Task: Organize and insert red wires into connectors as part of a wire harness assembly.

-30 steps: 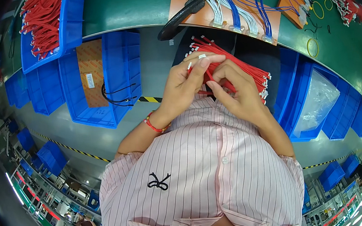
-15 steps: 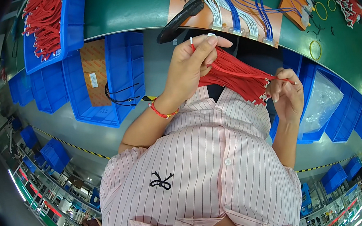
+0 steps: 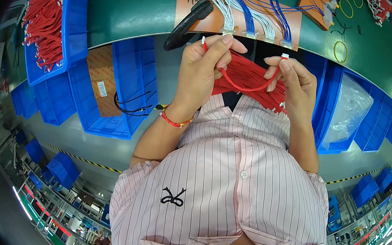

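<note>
A red cable [image 3: 249,89] hangs in a slack curve between my two hands, over my lap. My left hand [image 3: 207,70] is closed round one part of it, and a white tip [image 3: 203,40] on red wire pokes up past its fingers. Between thumb and fingers my right hand [image 3: 298,84] pinches the other end, where a white connector [image 3: 285,56] stands up. Beneath the hands a thick bundle of red cables [image 3: 248,75] with white ends lies across my lap. The fingers hide how far the left hand's wire continues.
On the green table [image 3: 130,14] an orange board [image 3: 188,12] holds white and blue wires, with a black handled tool [image 3: 187,24] at its edge. A blue bin [image 3: 73,20] of red cables stands at the left. Blue crates [image 3: 140,75] sit below the table edge.
My right hand has come left and up, closer to my left hand. The cable, stretched taut before, now sags in a curve. Its white connector now shows upright in my right fingers.
</note>
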`<state>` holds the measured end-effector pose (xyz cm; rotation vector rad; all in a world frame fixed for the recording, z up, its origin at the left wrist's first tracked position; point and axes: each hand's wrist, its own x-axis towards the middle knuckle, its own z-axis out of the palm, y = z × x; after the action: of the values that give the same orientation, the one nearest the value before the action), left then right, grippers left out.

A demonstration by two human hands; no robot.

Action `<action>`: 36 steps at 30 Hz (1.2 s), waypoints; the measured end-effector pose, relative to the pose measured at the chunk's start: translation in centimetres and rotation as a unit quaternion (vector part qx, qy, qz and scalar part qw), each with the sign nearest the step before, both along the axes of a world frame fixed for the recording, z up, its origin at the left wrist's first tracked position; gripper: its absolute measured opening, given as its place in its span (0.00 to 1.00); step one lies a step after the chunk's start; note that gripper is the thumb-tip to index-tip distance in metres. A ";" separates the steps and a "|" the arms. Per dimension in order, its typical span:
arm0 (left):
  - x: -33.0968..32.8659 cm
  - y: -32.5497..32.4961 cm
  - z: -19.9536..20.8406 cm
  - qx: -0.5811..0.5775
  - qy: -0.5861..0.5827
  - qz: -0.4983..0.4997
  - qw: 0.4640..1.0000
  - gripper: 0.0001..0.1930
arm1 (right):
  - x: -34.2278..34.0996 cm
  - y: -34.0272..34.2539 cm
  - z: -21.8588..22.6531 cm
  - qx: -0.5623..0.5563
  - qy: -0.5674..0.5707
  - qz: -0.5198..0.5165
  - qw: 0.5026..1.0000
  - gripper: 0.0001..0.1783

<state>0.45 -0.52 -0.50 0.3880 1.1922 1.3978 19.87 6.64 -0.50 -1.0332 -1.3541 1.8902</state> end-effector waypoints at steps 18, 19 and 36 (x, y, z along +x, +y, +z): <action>-1.5 -1.4 0.0 -0.007 -0.070 -0.070 0.995 0.25 | -0.9 0.7 -0.6 -0.056 0.066 -0.057 0.995 0.19; -1.4 -1.7 -0.2 -0.007 -0.074 -0.071 0.995 0.25 | -1.0 0.6 -0.7 -0.064 0.069 -0.060 0.994 0.20; -1.2 1.1 -0.1 0.029 -0.084 -0.091 0.992 0.23 | -0.9 -3.8 -3.2 0.225 -0.157 0.199 0.941 0.09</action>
<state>-0.74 0.58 -0.61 0.4006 0.9568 1.2821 18.96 2.87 -3.69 -0.8923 -2.1971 1.5911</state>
